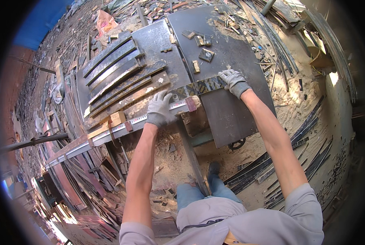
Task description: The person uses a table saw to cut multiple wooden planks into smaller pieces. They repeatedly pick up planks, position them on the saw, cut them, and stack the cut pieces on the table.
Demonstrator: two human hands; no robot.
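A dark, narrow plywood strip with worn, pale-marked patches lies across the saw table, spanning the gap between my hands. My right hand, in a grey work glove, is closed over the strip's right end. My left hand, gloved alike, is closed at the strip's left end, beside a long rail with a white measuring tape along it. The undersides of both hands' grips are hidden. Left of my left hand, several dark-faced plywood strips lie stacked side by side on the table.
Small wood offcuts are scattered on the table's far right half. A wooden block sits by the rail. Long strips lie on the sawdust-covered floor at right; more scrap wood is piled at left. A handwheel shows under the table.
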